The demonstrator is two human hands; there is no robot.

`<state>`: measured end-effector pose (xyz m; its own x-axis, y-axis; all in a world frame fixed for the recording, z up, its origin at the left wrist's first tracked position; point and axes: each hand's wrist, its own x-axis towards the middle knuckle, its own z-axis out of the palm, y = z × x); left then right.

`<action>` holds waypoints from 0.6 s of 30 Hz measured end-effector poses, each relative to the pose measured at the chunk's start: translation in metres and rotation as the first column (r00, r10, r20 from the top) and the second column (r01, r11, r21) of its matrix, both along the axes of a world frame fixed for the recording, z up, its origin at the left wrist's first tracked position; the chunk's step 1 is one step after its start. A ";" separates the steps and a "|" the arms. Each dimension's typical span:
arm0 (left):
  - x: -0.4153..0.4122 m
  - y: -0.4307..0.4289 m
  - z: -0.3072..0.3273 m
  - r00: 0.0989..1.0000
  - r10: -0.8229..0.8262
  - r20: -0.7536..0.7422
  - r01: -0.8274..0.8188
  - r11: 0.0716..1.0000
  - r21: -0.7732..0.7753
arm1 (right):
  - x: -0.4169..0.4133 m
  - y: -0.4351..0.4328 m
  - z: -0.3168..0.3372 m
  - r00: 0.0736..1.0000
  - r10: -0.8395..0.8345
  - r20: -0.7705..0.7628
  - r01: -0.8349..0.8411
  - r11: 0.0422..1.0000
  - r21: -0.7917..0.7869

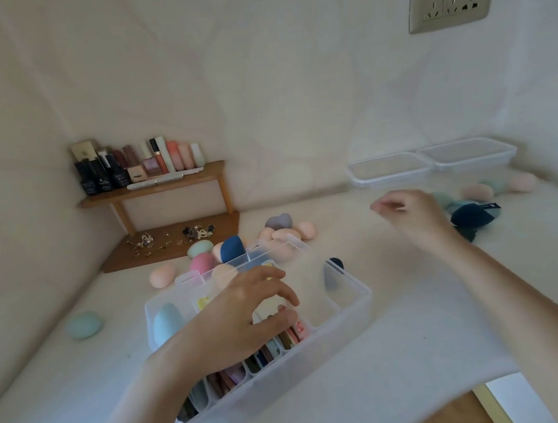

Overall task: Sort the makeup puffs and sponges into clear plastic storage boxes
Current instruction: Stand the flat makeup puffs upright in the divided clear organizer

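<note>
A clear plastic storage box (354,301) with dividers sits in the middle of the white table. Flat puffs stand in its near row, and a light blue sponge (166,324) lies in its left compartment. My left hand (246,311) rests inside the box with fingers curled over the puffs; whether it grips one is hidden. My right hand (407,211) hovers blurred above the table to the right, fingers loosely pinched, nothing visible in them. Loose egg-shaped sponges (290,232) in pink, peach, green and navy lie behind the box. Dark navy puffs (472,215) lie by my right wrist.
Two empty clear boxes (391,169) stand against the back wall at right, with more sponges (478,192) in front of them. A wooden corner shelf (156,189) holds cosmetic bottles, with jewellery below. A teal sponge (84,325) lies alone at left. The table edge is at bottom right.
</note>
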<state>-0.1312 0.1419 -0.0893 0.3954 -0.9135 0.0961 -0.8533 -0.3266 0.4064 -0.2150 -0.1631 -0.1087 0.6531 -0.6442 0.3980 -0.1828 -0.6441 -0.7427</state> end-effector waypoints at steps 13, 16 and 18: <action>-0.015 -0.040 0.005 1.000 -0.019 0.008 0.019 1.000 0.018 | -0.019 -0.055 0.009 0.787 -0.189 -0.587 0.135 0.982 -0.135; -0.016 -0.044 0.007 1.000 0.009 0.004 -0.009 0.999 0.043 | -0.009 -0.056 0.016 0.710 -0.249 -0.658 0.150 0.967 -0.204; -0.017 -0.045 0.007 1.000 0.019 -0.002 -0.019 0.999 0.039 | -0.004 -0.056 0.019 0.680 -0.276 -0.679 0.167 0.960 -0.223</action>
<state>-0.1479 0.0970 -0.0819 0.4131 -0.9087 0.0597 -0.8458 -0.3586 0.3951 -0.2195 -0.2195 -0.0898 0.6208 -0.7837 -0.0213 -0.7620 -0.5968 -0.2515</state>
